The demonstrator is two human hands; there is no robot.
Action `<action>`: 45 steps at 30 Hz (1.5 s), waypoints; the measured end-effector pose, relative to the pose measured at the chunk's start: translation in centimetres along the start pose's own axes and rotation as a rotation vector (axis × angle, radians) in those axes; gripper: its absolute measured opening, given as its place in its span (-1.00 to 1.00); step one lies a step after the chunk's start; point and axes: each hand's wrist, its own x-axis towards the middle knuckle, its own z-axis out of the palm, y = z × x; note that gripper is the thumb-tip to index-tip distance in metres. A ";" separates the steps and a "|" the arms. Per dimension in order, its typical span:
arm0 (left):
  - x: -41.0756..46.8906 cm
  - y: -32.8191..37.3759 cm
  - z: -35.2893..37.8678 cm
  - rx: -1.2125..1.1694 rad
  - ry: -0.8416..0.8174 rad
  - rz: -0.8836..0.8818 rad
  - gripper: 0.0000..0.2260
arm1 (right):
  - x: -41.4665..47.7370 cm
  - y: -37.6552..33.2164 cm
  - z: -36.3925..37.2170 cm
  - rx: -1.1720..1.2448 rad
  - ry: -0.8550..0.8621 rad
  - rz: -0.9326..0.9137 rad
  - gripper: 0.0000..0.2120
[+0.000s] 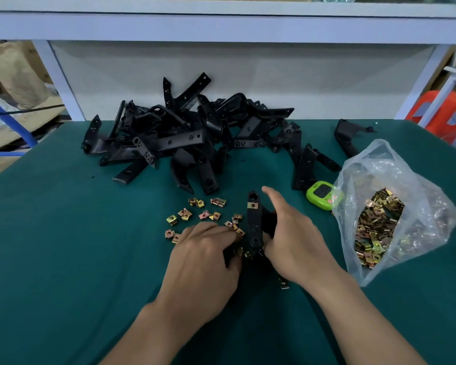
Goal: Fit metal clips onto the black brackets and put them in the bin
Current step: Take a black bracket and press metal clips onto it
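A black bracket (254,222) stands between my hands on the green mat, with one metal clip (252,205) fitted near its top end. My right hand (290,233) holds the bracket from the right, thumb wrapped low on it and index finger stretched out. My left hand (208,256) has its fingers curled down at the bracket's lower end, beside a clip (240,251); whether it pinches that clip I cannot tell. Several loose clips (203,214) lie scattered just beyond my left hand. Another clip (284,283) sits on the bracket's end under my right wrist.
A large pile of black brackets (184,135) fills the back of the green table (63,246). A clear plastic bag (387,206) full of clips lies open at the right, with a green timer (321,195) beside it. One bracket (348,138) lies apart at the far right.
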 end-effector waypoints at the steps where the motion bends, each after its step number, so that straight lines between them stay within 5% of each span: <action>1: 0.0 0.3 0.1 0.013 0.013 0.035 -0.89 | 0.1 0.1 0.1 -0.005 0.014 0.004 -0.18; 10: 0.1 0.9 0.7 0.000 0.008 0.066 -0.90 | 0.3 0.7 0.6 -0.029 0.072 -0.003 -0.30; 16: 0.1 1.5 -0.6 -0.425 0.218 -0.358 -0.87 | 0.3 0.8 0.6 0.000 0.078 0.002 -0.37; 19: 0.3 1.1 -1.2 -0.588 0.192 -0.454 -0.84 | 0.3 0.5 0.7 0.009 0.073 -0.002 -0.39; 27: 1.0 -0.2 -1.1 -0.647 0.216 -0.425 -0.67 | 0.2 0.4 0.8 0.010 0.098 -0.014 -0.46; 36: 0.9 -0.3 -0.9 -0.681 0.308 -0.442 -0.77 | 0.4 1.0 1.2 0.018 0.098 -0.042 -0.60; 45: 0.7 0.4 -1.5 -0.668 0.181 -0.442 -0.88 | 0.5 1.0 1.2 0.007 0.100 -0.032 -0.60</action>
